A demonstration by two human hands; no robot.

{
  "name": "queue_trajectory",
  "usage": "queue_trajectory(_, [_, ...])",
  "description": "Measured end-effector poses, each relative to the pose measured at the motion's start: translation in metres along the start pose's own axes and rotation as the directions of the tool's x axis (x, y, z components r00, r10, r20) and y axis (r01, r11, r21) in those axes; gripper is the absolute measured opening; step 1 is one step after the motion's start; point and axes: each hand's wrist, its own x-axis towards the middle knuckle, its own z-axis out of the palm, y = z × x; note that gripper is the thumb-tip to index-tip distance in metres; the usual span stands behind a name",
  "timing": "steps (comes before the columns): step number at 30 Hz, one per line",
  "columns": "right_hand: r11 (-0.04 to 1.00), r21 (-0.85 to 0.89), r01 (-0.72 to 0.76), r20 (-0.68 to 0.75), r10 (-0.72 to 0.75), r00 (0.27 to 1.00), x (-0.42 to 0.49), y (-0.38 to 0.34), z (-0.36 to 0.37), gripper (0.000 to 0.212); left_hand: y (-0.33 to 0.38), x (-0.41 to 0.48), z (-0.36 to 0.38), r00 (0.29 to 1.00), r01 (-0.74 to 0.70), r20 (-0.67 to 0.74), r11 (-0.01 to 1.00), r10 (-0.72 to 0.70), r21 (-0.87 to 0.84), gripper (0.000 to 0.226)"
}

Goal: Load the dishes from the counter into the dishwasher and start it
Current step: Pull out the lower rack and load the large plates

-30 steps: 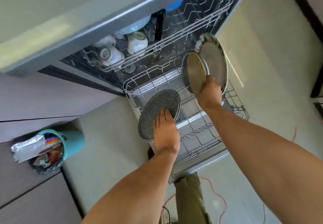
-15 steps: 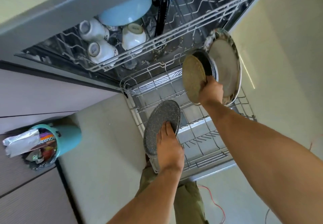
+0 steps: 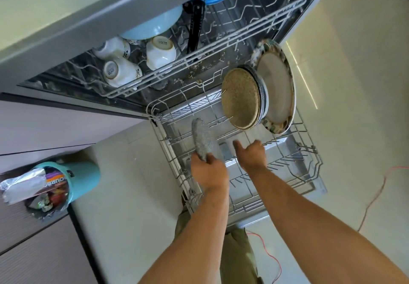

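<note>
The dishwasher stands open with its lower rack (image 3: 309, 151) pulled out. My left hand (image 3: 208, 170) grips a grey speckled plate (image 3: 202, 138) by its near edge and holds it on edge over the rack's left side. My right hand (image 3: 251, 154) hangs just above the rack's middle, holding nothing, fingers loosely curled. A tan speckled plate (image 3: 240, 97) stands upright in the rack at the far right, in front of dark plates and a large patterned plate (image 3: 277, 89).
The upper rack (image 3: 199, 55) holds white cups (image 3: 160, 52), blue bowls (image 3: 155, 27) and a black utensil. A teal bin (image 3: 75, 179) full of rubbish stands on the floor at left. A red cable (image 3: 374, 199) trails over the floor at right.
My right hand has let go of the tan plate, which now stands in the rack, and drawn back toward me. My left hand has turned the grey plate on edge over the rack.
</note>
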Motion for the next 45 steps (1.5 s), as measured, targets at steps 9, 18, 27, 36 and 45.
queue_trajectory(9, [0.687, 0.657, -0.310, 0.377, 0.057, 0.924, 0.009, -0.002, -0.020, 0.038, -0.008, 0.023, -0.019, 0.926, 0.350, -0.020, 0.880, -0.376, -0.320, 0.021])
queue_trajectory(18, [0.854, 0.335, 0.399, 0.295, -0.497, 0.816, -0.020, -0.024, -0.052, 0.065, -0.001, 0.025, -0.028, 0.813, 0.520, 0.081, 0.656, -0.577, -0.547, 0.024])
queue_trajectory(27, [0.638, -0.457, 0.620, 0.111, -0.650, 0.751, -0.024, 0.006, -0.032, 0.019, 0.027, 0.008, -0.034, 0.937, 0.306, 0.294, 0.850, -0.189, -0.428, 0.031])
queue_trajectory(36, [0.813, -0.416, 0.407, -0.043, -0.465, 0.884, -0.009, -0.030, -0.031, 0.038, -0.063, 0.022, -0.057, 0.790, -0.610, 0.564, 0.407, 0.241, 0.680, 0.081])
queue_trajectory(45, [0.811, -0.471, 0.346, -0.028, -0.406, 0.914, 0.018, -0.059, -0.027, 0.041, -0.100, 0.035, -0.072, 0.671, -0.741, 0.717, 0.201, 0.186, 0.641, 0.080])
